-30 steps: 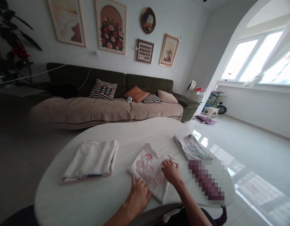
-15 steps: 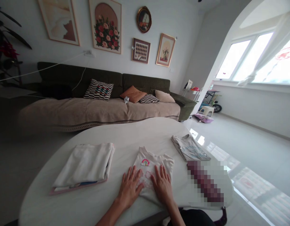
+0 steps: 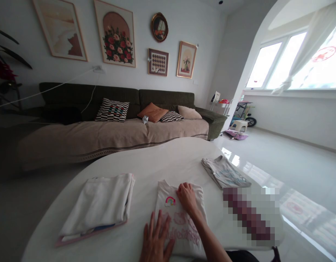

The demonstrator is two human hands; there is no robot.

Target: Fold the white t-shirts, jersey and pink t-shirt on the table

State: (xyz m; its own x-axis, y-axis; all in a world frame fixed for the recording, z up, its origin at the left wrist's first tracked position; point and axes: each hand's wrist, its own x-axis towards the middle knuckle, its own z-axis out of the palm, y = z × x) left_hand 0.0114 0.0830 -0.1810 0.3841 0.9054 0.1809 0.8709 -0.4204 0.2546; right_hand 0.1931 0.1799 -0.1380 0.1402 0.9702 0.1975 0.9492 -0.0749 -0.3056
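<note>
A white T-shirt point(image 3: 181, 229) with a rainbow patch and pink print is laid on the white table in front of me, folded narrow, its neckline at the far end. My left hand point(image 3: 156, 236) rests flat on its near left part, fingers spread. At the neckline, my right hand point(image 3: 187, 196) has its fingers curled together on the fabric, apparently pinching it; the fingertips are partly hidden. My right forearm crosses over the shirt's right side.
On the table point(image 3: 168, 156), a stack of folded clothes point(image 3: 102, 203) lies left and a folded grey shirt point(image 3: 225, 171) right. Near that shirt is a pixelated dark red item point(image 3: 246, 214). Behind the table stands a green sofa point(image 3: 168, 98) with cushions.
My right hand has moved up the shirt to the neckline and its fingers have curled. My left hand has slid nearer to me, still flat. More of the pink print shows.
</note>
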